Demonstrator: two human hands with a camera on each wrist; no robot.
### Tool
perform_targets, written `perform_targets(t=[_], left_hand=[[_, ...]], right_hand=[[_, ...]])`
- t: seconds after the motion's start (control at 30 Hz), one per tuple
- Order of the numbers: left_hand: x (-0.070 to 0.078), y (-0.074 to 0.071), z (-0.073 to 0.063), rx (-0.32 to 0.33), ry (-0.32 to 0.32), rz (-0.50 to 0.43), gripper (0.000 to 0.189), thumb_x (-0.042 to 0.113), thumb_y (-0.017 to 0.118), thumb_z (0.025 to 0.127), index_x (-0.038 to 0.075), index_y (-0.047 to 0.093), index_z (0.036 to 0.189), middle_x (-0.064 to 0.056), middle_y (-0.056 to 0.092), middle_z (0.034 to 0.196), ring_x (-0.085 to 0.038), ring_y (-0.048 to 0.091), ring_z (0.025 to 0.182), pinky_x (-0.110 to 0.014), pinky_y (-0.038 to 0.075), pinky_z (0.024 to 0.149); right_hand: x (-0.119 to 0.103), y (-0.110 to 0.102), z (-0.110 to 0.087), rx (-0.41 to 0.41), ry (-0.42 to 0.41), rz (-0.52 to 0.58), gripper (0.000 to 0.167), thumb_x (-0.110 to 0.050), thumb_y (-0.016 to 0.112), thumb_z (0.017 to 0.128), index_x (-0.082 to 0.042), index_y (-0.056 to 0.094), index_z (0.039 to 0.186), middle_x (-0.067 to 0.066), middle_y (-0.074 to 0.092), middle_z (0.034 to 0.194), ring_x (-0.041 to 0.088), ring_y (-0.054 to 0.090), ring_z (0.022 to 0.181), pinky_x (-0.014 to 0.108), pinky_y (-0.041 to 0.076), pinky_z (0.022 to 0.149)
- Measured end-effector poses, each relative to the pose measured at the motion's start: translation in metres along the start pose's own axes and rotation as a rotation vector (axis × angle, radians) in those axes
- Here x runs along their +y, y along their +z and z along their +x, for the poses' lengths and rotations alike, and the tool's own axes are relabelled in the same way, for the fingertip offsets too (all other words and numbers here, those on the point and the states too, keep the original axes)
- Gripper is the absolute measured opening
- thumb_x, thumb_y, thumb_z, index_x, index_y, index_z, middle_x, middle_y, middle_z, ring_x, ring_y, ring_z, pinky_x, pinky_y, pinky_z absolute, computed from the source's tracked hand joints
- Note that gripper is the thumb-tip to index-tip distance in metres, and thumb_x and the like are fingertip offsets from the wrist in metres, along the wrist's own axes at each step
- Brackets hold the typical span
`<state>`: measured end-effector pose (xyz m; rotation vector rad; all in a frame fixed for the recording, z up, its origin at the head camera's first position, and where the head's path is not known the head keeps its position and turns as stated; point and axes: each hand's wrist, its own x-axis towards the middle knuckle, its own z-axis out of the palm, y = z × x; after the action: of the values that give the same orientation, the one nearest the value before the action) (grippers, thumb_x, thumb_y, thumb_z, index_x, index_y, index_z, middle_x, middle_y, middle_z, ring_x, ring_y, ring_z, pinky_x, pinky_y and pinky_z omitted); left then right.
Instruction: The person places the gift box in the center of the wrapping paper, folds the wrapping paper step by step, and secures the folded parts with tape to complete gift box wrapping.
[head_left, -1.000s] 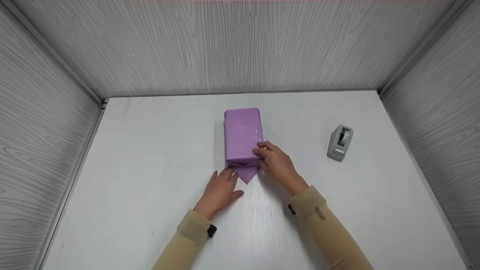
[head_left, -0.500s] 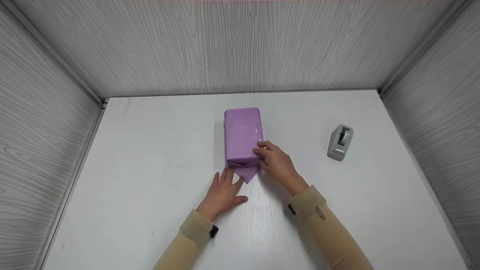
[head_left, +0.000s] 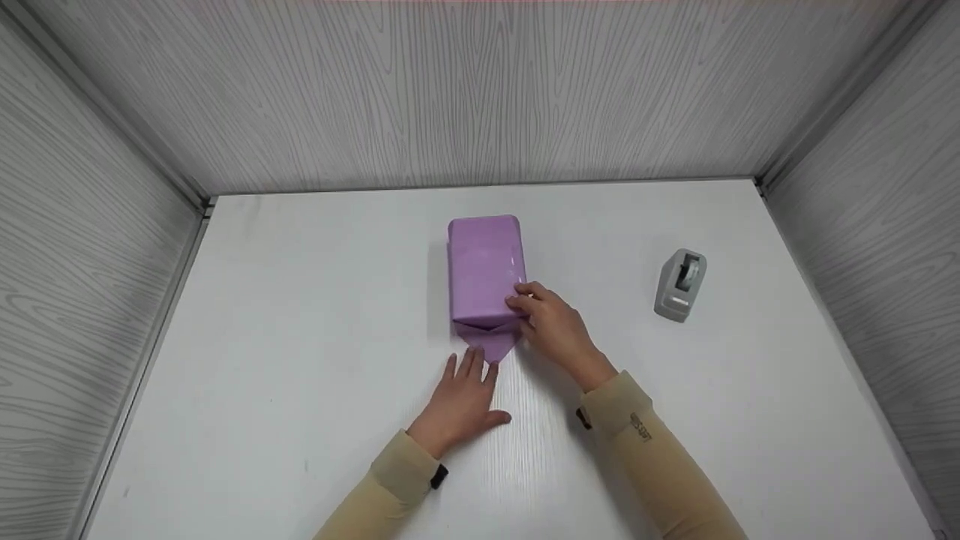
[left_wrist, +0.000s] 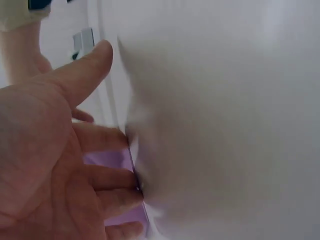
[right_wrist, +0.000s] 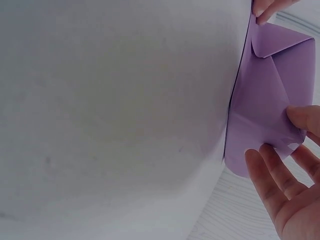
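A box wrapped in glossy purple paper (head_left: 486, 266) lies lengthwise on the white table. From its near end a pointed paper flap (head_left: 493, 345) spreads out on the tabletop. My left hand (head_left: 459, 405) rests its straight fingertips on the flap's left edge and tip, with the thumb spread aside. At the near right corner, my right hand (head_left: 557, 328) holds the box, fingertips on the top and side. In the right wrist view its thumb presses the folded end of the wrapped box (right_wrist: 255, 95).
A grey tape dispenser (head_left: 679, 289) stands on the white table (head_left: 300, 315), right of the box. Grey wood-grain panels (head_left: 480, 97) enclose the table at the back and both sides.
My left hand has slid right and toward me, its fingers moving from the flap's left base to its tip. The right hand and the box have stayed in place.
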<state>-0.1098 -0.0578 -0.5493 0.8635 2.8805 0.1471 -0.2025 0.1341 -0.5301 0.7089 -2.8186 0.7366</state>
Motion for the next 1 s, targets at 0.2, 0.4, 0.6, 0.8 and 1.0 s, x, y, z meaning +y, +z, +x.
perform_targets(t=[0.2, 0.4, 0.6, 0.8, 1.0], left_hand=[[0.019, -0.002, -0.007, -0.036, 0.04, -0.01, 0.079, 0.057, 0.061, 0.089, -0.006, 0.052, 0.137, -0.029, 0.039, 0.147, -0.039, 0.034, 0.139, -0.051, 0.029, 0.111], [0.015, -0.006, -0.007, -0.02, 0.117, -0.026, 0.063, 0.044, 0.062, 0.094, -0.005, 0.056, 0.133, -0.024, 0.045, 0.144, -0.036, 0.04, 0.136, -0.044, 0.037, 0.107], [-0.003, -0.013, 0.004, 0.096, 0.195, -0.017, 0.037, 0.028, 0.068, 0.093, 0.002, 0.065, 0.119, -0.011, 0.061, 0.12, -0.025, 0.06, 0.108, -0.039, 0.051, 0.087], [-0.022, -0.018, 0.017, 0.189, 0.112, -0.02, 0.011, 0.016, 0.074, 0.087, 0.008, 0.072, 0.094, -0.004, 0.064, 0.094, -0.022, 0.061, 0.087, -0.037, 0.051, 0.071], [-0.029, -0.012, 0.027, 0.196, 0.071, -0.027, 0.006, 0.012, 0.069, 0.089, 0.009, 0.074, 0.091, -0.004, 0.066, 0.093, -0.022, 0.062, 0.086, -0.037, 0.05, 0.071]], right_hand=[[0.0, 0.0, 0.0, 0.003, -0.004, 0.006, 0.036, -0.006, 0.076, 0.085, -0.012, 0.071, 0.12, 0.002, 0.057, 0.131, 0.023, 0.055, 0.123, 0.04, 0.05, 0.092], [0.0, 0.0, 0.002, -0.003, 0.001, 0.008, 0.036, -0.006, 0.075, 0.085, -0.012, 0.071, 0.12, 0.002, 0.057, 0.132, 0.022, 0.054, 0.123, 0.039, 0.05, 0.093], [-0.001, -0.002, 0.0, -0.006, -0.006, -0.013, 0.038, -0.005, 0.076, 0.084, -0.013, 0.071, 0.121, 0.001, 0.056, 0.132, 0.022, 0.056, 0.121, 0.04, 0.053, 0.086], [-0.001, -0.002, 0.0, -0.008, -0.016, -0.021, 0.038, -0.005, 0.075, 0.084, -0.014, 0.07, 0.121, 0.001, 0.056, 0.132, 0.023, 0.056, 0.121, 0.04, 0.053, 0.086], [0.0, -0.001, 0.001, 0.002, -0.022, -0.023, 0.038, -0.005, 0.076, 0.084, -0.013, 0.07, 0.121, 0.001, 0.056, 0.132, 0.022, 0.056, 0.121, 0.039, 0.052, 0.088]])
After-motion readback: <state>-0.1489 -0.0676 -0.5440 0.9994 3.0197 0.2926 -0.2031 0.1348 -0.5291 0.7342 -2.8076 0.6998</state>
